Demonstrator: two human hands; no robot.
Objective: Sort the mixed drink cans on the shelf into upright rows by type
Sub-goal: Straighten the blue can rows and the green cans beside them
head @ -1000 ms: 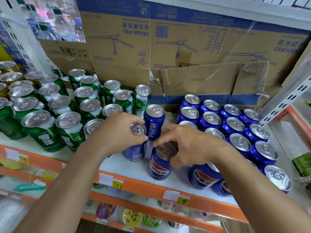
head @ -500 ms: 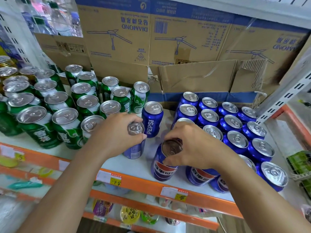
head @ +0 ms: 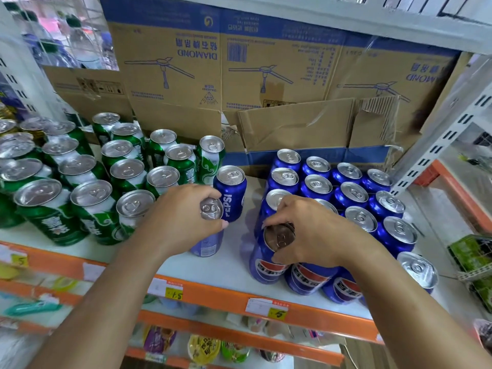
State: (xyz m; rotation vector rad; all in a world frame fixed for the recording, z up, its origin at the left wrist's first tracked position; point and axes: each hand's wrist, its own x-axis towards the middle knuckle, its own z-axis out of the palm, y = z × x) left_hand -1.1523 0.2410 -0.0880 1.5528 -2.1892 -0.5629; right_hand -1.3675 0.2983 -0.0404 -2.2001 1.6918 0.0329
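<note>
Several green cans (head: 91,206) stand upright on the left of the white shelf (head: 234,259). Several blue Pepsi cans (head: 354,198) stand in rows on the right. My left hand (head: 183,219) grips the top of a pale blue can (head: 209,243) near the shelf's front middle. Just behind it stands a lone blue Pepsi can (head: 231,193). My right hand (head: 308,233) holds the rim of a blue Pepsi can (head: 266,265) at the front left corner of the blue group. All the cans I see are upright.
Cardboard boxes (head: 266,75) line the back of the shelf. An orange price rail (head: 239,302) runs along the front edge, with snack packets on the shelf below. A white perforated upright (head: 447,145) stands at the right. Bare white shelf lies between the two can groups.
My right hand has slid its blue can rightward against the front of the blue group. My left hand keeps its grip on the pale blue can, almost in place.
</note>
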